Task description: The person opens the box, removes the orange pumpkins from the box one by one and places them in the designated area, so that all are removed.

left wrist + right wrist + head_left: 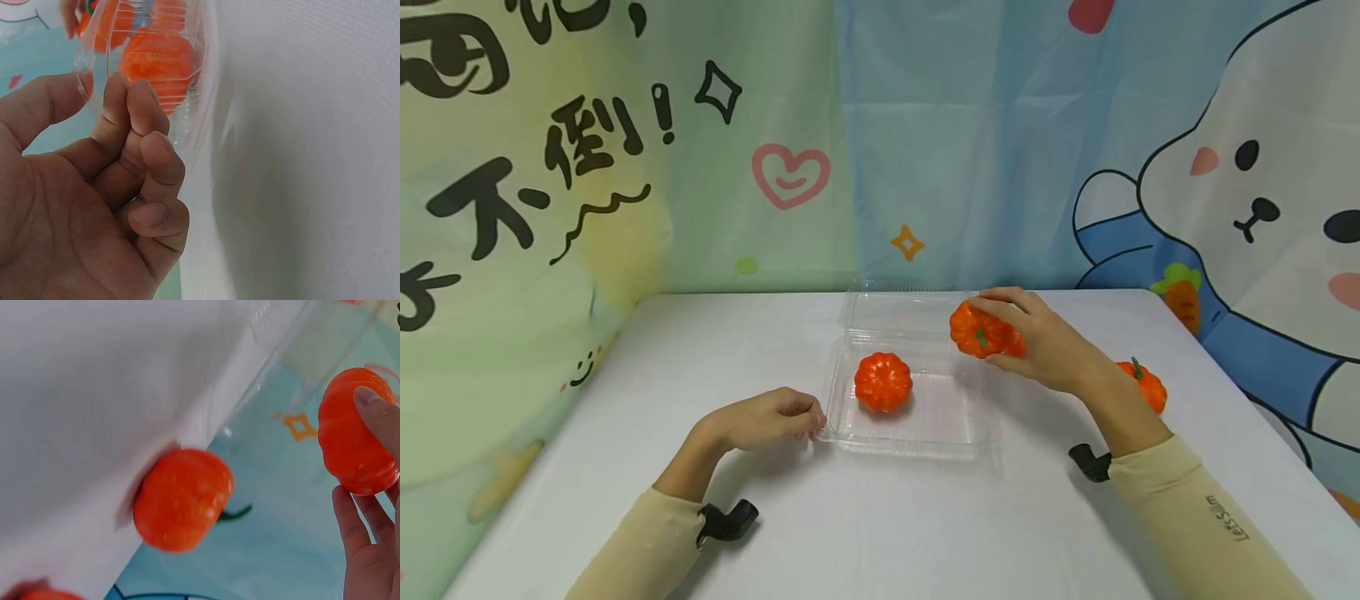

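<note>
A small orange toy pumpkin [976, 329] with a green stem is in my right hand [1047, 343], held above the clear container's right side. In the right wrist view, the thumb presses one side of this pumpkin [356, 434] and the fingers support it from below. My left hand [767, 421] pinches the left front corner of the clear plastic container [917, 446]; the left wrist view shows its thumb and forefinger on either side of the rim. Inside the container, toward the left, sits another orange pumpkin [883, 383].
The container's clear lid [895, 312] lies folded back behind it. Another pumpkin [184, 500] stands on the white table [625, 417], partly hidden by the right hand in the head view. Farther right sits one more pumpkin [1150, 388], behind the forearm. A printed curtain [970, 167] hangs at the back.
</note>
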### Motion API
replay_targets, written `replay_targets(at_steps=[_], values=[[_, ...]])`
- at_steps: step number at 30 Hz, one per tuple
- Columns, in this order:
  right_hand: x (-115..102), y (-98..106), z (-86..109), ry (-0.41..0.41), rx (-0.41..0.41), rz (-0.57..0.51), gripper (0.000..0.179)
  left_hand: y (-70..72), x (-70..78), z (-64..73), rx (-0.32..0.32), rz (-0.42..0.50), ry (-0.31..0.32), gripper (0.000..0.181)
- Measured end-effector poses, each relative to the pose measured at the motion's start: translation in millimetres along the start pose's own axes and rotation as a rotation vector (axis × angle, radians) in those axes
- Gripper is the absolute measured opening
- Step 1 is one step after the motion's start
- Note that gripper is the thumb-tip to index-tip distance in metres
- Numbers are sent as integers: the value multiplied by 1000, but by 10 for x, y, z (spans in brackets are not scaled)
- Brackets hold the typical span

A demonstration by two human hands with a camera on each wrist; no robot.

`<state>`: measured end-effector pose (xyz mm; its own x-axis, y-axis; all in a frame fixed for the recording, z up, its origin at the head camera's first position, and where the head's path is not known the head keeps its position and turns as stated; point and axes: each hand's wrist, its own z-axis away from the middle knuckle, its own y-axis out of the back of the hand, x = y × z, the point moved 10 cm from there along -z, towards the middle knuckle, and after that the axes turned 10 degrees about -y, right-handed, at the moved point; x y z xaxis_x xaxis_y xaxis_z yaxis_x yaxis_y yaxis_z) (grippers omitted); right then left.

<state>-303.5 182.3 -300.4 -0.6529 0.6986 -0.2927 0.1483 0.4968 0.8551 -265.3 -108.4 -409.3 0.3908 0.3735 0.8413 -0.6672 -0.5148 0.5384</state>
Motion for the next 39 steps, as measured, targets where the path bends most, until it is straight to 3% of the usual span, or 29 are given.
replay_targets(at_steps=[6, 23, 34, 39], values=[[148, 169, 87, -19, 30, 35, 77, -2, 4, 2, -2, 3, 0, 23], [556, 343, 294, -200, 1, 66, 80, -4, 4, -1, 9, 7, -9, 23], [954, 540, 469, -434, -77, 97, 82, -11, -27, 5, 13, 9, 2, 24], [1019, 580, 502, -422, -72, 89, 81, -10, -27, 15, 16, 13, 5, 24]])
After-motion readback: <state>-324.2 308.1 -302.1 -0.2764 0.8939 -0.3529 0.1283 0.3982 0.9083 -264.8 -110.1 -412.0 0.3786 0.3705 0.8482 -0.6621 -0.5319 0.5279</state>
